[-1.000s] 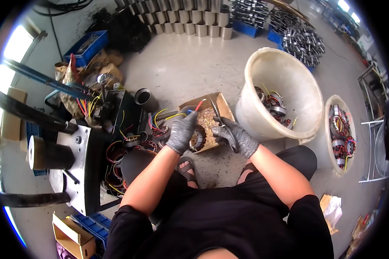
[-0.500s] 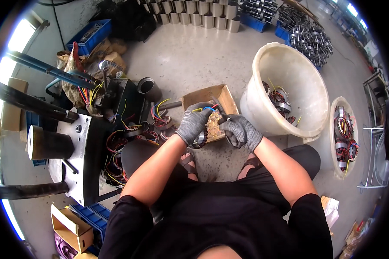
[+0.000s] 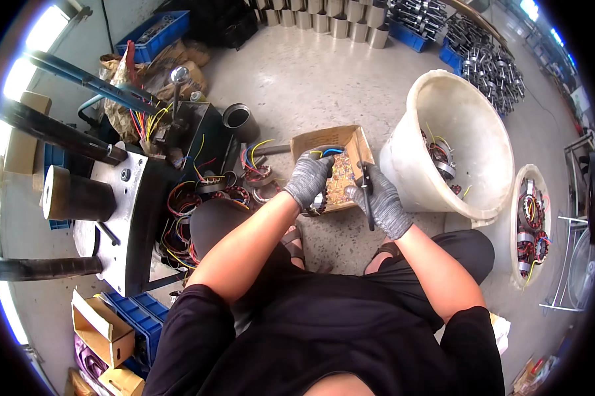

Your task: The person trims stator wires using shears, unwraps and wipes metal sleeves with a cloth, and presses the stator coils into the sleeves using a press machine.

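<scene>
My left hand [image 3: 309, 178], in a grey glove, is closed on a wire-wound stator [image 3: 318, 203] above the near left edge of a cardboard box [image 3: 358, 140]. Much of the stator is hidden by the glove. A blue wire [image 3: 333, 151] and a yellow one stick out past my fingertips. Just right of the box, my gloved right hand [image 3: 388, 203] grips dark scissors [image 3: 368, 198], held apart from the wires. Small coloured scraps [image 3: 342, 177] cover the bottom of the box.
More stators [image 3: 211, 185] with loose wires lie left of the box, beside a metal press-like machine [image 3: 122, 218]. At right stand a large white tub [image 3: 413, 112] and a smaller tub [image 3: 517, 228], both holding stators. A dark metal cylinder [image 3: 241, 124] stands beyond the stators.
My right hand has drawn away from the left, and the scissors now point up beside the box. The red wire end that showed at my left fingertips is no longer visible.
</scene>
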Motion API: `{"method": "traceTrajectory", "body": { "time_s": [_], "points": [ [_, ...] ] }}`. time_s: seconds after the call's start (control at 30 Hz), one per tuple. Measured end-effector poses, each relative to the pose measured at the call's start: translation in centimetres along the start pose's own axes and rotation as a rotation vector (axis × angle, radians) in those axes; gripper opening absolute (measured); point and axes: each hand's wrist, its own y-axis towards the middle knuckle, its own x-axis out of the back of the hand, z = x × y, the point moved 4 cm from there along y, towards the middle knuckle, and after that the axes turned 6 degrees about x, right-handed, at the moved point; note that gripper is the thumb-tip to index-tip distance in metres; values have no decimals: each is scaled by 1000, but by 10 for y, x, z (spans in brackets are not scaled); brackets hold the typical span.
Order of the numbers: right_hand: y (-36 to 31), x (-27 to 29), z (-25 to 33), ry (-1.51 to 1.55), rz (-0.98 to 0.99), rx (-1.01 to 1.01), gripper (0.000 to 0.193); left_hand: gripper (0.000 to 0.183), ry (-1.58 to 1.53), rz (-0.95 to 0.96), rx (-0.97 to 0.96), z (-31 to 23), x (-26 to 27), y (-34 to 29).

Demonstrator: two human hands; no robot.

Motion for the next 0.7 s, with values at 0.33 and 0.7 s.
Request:
{"method": "traceTrajectory", "body": {
  "time_s": [0.33,0.7],
  "points": [
    [5,-9,3,-205,29,121,46,28,282,-42,-45,-17,-11,-15],
    [1,-2,-9,519,152,-531,34,27,110,-97,-47,-11,-6,-11]
  ]
}}
